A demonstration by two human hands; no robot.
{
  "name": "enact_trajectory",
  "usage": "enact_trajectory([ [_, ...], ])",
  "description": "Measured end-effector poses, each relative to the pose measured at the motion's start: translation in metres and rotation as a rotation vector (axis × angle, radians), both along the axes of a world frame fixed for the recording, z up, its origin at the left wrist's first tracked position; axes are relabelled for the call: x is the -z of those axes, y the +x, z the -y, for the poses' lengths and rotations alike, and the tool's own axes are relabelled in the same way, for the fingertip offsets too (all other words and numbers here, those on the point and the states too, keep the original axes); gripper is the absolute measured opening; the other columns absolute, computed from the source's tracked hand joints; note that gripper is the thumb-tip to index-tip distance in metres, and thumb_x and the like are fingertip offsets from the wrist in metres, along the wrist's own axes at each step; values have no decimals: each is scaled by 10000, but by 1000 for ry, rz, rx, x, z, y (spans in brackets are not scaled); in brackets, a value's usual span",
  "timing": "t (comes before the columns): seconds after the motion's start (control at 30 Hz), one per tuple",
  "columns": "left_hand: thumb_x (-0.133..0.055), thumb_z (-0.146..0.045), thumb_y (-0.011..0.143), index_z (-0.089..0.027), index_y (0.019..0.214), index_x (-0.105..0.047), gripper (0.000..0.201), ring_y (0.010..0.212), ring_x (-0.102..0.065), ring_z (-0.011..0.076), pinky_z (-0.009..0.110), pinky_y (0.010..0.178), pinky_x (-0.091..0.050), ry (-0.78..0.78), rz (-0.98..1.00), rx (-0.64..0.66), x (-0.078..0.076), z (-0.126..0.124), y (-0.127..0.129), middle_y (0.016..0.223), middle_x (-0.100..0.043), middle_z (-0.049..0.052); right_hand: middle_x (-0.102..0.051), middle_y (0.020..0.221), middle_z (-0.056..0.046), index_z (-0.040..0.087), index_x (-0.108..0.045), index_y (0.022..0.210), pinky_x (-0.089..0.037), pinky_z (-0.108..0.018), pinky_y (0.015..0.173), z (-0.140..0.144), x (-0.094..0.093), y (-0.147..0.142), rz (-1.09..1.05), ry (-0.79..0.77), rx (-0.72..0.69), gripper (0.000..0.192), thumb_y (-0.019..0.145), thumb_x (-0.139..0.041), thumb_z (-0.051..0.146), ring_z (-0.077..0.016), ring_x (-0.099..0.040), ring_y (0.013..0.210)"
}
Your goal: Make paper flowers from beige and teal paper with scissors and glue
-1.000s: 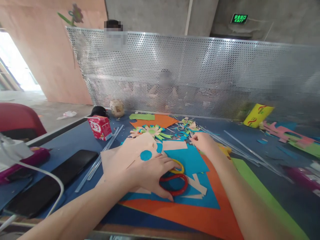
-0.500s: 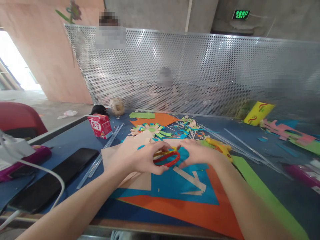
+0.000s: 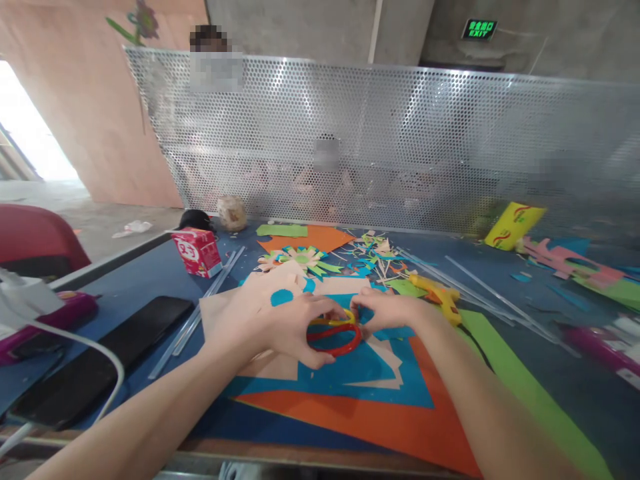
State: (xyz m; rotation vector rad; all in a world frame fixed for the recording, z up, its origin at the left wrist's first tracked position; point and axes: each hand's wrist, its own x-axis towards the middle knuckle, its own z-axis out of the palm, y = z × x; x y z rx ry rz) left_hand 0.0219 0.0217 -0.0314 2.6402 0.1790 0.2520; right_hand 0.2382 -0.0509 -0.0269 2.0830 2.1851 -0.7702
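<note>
A pair of scissors [image 3: 349, 345] with a red and a yellow handle lies between my hands, low over the paper. My left hand [image 3: 295, 327] curls around the handle loops, thumb below and fingers above. At the other end, my right hand [image 3: 385, 310] has its fingertips drawn together at the pivot; the blades are mostly hidden. Under both hands are a blue sheet [image 3: 325, 387] and pale peach paper [image 3: 220, 313], with a small blue paper circle [image 3: 281, 297] on it. Peach strips [image 3: 385, 363] lie just below my right hand.
Layered paper flowers [image 3: 303, 257] and paper scraps [image 3: 377, 250] lie beyond my hands. A yellow glue gun [image 3: 440, 293] is at right. Clear glue sticks [image 3: 210, 300], a black phone [image 3: 105, 360] and a red box [image 3: 197, 252] are at left. A perforated metal screen [image 3: 375, 147] closes off the back.
The fingers of my right hand have closed from a spread pose onto the scissors' pivot end. The scissors and left hand have shifted slightly toward me, uncovering the blue circle. The peach strips have shifted.
</note>
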Motion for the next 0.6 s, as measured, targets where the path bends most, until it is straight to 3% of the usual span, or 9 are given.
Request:
enact_trajectory([
  [0.07,-685,-384,571,-206,1093,-543,569,981,-553,230,342,899,-417,55,-7,32,-1,2,2,1103,-600,50,-529,1005,-24,261,-528,901,-417,-329,766,-2,2,3,-30,30,0,270,671,-614,372,-229,-519,938],
  [0.23,-689,-411,552,-197,1094,-549,599,959,-557,236,348,883,-426,120,1,90,-1,4,4,1074,-601,64,-541,985,-17,255,-421,1156,-423,-223,597,-7,5,7,-90,79,-14,566,664,-662,397,-160,-540,794],
  [0.37,-683,-419,561,-198,1098,-548,597,945,-570,222,316,838,-455,94,-20,59,-4,3,1,1097,-599,67,-562,884,8,269,-472,1165,-431,-211,632,-11,8,13,-46,149,-8,468,740,-622,395,-141,-553,767],
  [0.43,-681,-420,558,-200,1083,-557,582,929,-576,224,314,815,-462,119,-32,49,-5,4,0,1076,-607,64,-561,1015,-44,245,-479,1190,-430,-258,760,-12,10,14,32,233,45,510,737,-630,426,-190,-539,934],
  [0.5,-682,-425,547,-198,1064,-566,576,915,-580,228,313,799,-464,144,-23,70,-5,6,0,1048,-617,61,-492,1185,-129,195,-449,1253,-362,-368,902,-13,14,13,143,331,123,638,721,-630,497,-285,-436,1121],
  [0.6,-688,-445,520,-193,1042,-573,591,860,-589,220,307,763,-471,170,-9,128,-4,9,2,1005,-629,57,-437,1250,-203,133,-390,1324,-258,-487,953,-15,22,8,307,455,212,739,751,-561,567,-375,-350,1178],
])
